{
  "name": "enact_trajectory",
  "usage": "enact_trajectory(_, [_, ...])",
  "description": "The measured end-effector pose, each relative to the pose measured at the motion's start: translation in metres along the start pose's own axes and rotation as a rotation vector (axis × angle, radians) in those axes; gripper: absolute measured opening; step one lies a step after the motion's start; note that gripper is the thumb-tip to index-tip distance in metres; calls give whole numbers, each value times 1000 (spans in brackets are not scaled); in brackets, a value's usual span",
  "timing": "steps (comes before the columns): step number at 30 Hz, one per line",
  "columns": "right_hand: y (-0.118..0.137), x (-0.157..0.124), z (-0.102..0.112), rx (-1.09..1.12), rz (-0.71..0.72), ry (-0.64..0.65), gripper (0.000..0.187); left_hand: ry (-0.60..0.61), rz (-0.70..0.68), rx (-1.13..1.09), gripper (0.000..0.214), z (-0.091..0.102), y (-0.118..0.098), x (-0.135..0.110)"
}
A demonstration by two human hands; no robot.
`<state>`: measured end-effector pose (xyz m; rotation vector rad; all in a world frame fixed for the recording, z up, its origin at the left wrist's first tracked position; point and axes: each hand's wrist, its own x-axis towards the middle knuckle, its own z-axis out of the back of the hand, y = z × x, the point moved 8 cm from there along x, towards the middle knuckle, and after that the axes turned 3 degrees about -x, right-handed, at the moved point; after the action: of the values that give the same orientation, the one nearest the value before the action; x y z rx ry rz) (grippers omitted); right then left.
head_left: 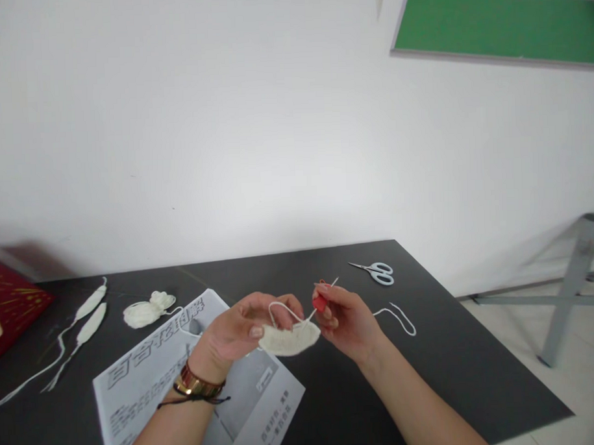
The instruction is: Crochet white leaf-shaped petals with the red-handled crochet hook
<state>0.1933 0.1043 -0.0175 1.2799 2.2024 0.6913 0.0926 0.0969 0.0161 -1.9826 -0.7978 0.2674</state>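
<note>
My left hand (242, 328) pinches a small cream crocheted piece (289, 338) above the dark table (428, 348), with a loop of white yarn (283, 308) running over its fingers. My right hand (346, 318) is closed on a red-handled crochet hook (322, 301), whose tip points into the top edge of the piece. A gold watch and dark cords sit on my left wrist. A loose end of white yarn (400, 317) lies on the table just right of my right hand.
A printed leaflet (151, 377) lies under my left arm. A cream crocheted flower (147, 311) and two long cream petals (88, 314) lie at the left. Scissors (379, 271) rest at the far right. A red box (10, 304) stands at the left edge.
</note>
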Motion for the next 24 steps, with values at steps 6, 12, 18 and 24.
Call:
enact_trajectory(6, [-8, 0, -5, -11, -90, 97, 18, 27, 127, 169, 33, 12, 8, -3])
enact_trajectory(12, [-10, -1, -7, -17, -119, 124, 16, 118, 346, 639, 27, 12, 7, -13])
enact_trajectory(18, [-10, 1, -3, 10, -117, 135, 17, -88, 259, 626, 19, 25, 5, -3])
enact_trajectory(24, [-5, 2, 3, 47, -108, 123, 19, -208, 42, 239, 36, 24, 5, 4])
